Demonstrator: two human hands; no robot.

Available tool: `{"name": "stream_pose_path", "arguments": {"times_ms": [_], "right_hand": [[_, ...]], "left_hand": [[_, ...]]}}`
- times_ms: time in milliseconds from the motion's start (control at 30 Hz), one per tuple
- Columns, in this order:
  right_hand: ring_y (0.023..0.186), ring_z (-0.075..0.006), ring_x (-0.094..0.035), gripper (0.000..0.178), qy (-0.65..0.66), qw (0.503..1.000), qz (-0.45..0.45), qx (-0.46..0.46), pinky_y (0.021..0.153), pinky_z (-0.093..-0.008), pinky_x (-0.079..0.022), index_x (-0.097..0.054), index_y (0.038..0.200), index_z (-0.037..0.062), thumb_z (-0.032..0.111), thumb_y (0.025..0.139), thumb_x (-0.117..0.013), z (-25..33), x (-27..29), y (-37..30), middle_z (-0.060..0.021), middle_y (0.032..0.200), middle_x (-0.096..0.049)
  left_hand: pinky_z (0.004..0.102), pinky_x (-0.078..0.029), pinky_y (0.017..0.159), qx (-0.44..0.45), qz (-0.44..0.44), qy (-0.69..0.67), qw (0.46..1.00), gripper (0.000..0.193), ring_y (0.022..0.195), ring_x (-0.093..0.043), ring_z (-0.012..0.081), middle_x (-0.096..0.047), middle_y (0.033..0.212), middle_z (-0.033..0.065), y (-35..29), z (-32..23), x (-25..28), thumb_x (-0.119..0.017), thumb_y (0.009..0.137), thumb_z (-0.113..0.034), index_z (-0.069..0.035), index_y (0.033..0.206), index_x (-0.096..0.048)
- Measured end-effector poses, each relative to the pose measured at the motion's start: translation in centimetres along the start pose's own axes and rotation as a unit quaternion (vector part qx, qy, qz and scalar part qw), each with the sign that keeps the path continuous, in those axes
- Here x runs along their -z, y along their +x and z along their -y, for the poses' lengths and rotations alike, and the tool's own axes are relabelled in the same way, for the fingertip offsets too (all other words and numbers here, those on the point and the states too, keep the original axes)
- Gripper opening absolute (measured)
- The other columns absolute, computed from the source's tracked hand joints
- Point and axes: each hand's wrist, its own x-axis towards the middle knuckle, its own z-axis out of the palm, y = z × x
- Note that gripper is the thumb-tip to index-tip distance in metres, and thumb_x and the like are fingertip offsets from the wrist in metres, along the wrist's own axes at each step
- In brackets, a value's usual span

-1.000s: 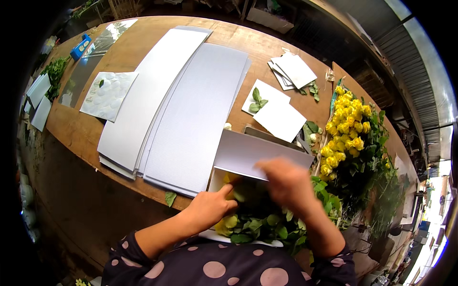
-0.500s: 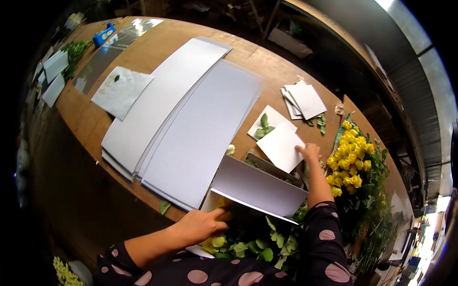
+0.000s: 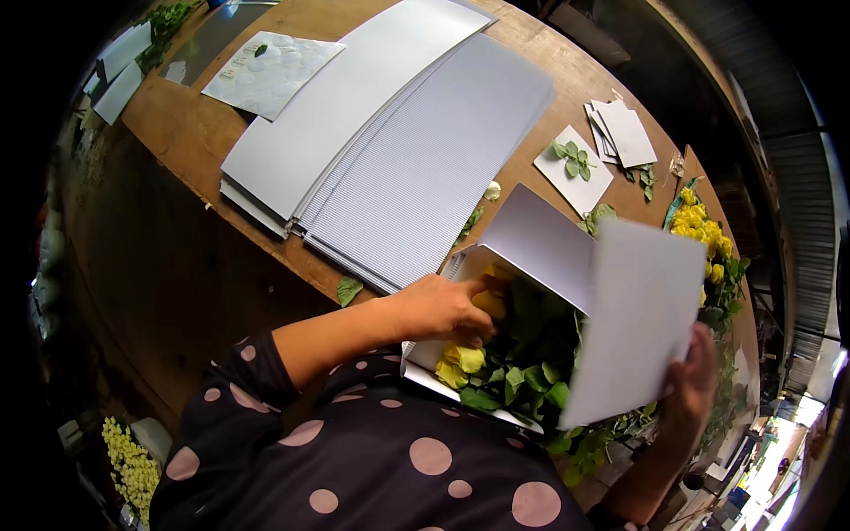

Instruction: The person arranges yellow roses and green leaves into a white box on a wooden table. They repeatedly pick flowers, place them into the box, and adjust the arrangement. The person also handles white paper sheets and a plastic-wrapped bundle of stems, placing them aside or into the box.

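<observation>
In front of me a white cardboard wrap (image 3: 542, 241) stands folded around leafy stems (image 3: 518, 376) and yellow roses (image 3: 462, 363). My left hand (image 3: 443, 310) reaches in over its left end, fingers bent around a yellow rose (image 3: 492, 303); the fingertips are partly hidden. At the right, my right hand (image 3: 692, 376) grips a square white card (image 3: 637, 323) by its right edge. The card is tilted up, blurred by motion, and covers the right end of the wrap and stems.
Stacked corrugated sheets (image 3: 434, 150) lie left of the wrap beside a long white sheet (image 3: 354, 84). Small white cards (image 3: 629, 133) and loose leaves (image 3: 575, 161) sit beyond it. A yellow rose bunch (image 3: 704, 232) lies at the right. The wooden table edge (image 3: 190, 190) runs along the left.
My right hand has lifted the square card off the table and brought it toward me, beside the wrap. My left hand stays at the roses, reaching further over them. The view has shifted.
</observation>
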Motion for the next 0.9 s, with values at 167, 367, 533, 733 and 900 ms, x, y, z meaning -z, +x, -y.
{"name": "stream_pose_path", "arguments": {"times_ms": [167, 367, 533, 733, 900], "right_hand": [[0.072, -0.0055, -0.049, 0.035, 0.033, 0.997, -0.071, 0.029, 0.06, -0.0159, -0.038, -0.051, 0.11, 0.0055, 0.003, 0.077, -0.062, -6.6, -7.5, -7.8, -0.0004, 0.099, -0.05], [0.083, -0.0074, -0.047, 0.036, 0.011, 0.996, -0.073, -0.044, 0.065, -0.0179, -0.04, -0.05, 0.113, 0.0042, -0.002, 0.079, -0.058, -6.9, -9.5, -10.3, -0.0015, 0.104, -0.041], [0.086, -0.0088, -0.045, 0.04, -0.042, 0.997, -0.05, -0.047, 0.068, -0.0171, -0.039, -0.05, 0.116, 0.0051, -0.005, 0.078, -0.057, -7.0, -10.0, -10.4, -0.0014, 0.099, -0.039], [0.065, -0.0102, -0.035, 0.044, -0.089, 0.994, -0.024, -0.063, 0.057, -0.0192, -0.034, -0.055, 0.115, 0.0141, 0.001, 0.074, -0.062, -7.4, -12.3, -9.8, -0.0015, 0.083, -0.037], [0.064, -0.0152, -0.036, 0.049, -0.22, 0.972, 0.039, -0.068, 0.06, -0.0237, -0.038, -0.053, 0.118, 0.0215, 0.004, 0.073, -0.063, -6.6, -13.0, -8.5, -0.0042, 0.076, -0.034]], "left_hand": [[0.0339, -0.051, 0.058, -0.019, -0.016, -0.008, 1.0, 0.023, 0.066, -0.06, 0.0269, -0.042, 0.119, 0.0107, 0.3, 0.3, -0.1, -0.066, 0.069, -0.032, -0.026, 0.091, -0.063], [0.0356, -0.052, 0.06, 0.004, -0.02, 0.024, 0.999, 0.065, 0.069, -0.06, 0.0314, -0.038, 0.123, 0.0106, -0.2, 0.7, -0.6, -0.07, 0.066, -0.027, -0.027, 0.121, -0.034], [0.0345, -0.049, 0.075, 0.041, -0.066, -0.068, 0.995, 0.092, 0.095, -0.055, 0.0322, -0.047, 0.118, 0.0139, -0.3, 2.1, -2.5, -0.074, 0.063, -0.02, -0.013, 0.126, -0.007], [0.0338, -0.045, 0.083, 0.085, -0.098, -0.162, 0.978, 0.092, 0.101, -0.054, 0.0296, -0.05, 0.115, 0.0175, -0.4, 2.1, -2.7, -0.069, 0.068, -0.011, -0.011, 0.129, -0.001], [0.0334, -0.048, 0.075, 0.04, -0.125, -0.333, 0.934, 0.083, 0.092, -0.058, 0.0281, -0.044, 0.123, 0.0172, -0.8, 3.3, -3.2, -0.064, 0.073, -0.011, -0.014, 0.133, -0.006]]}}
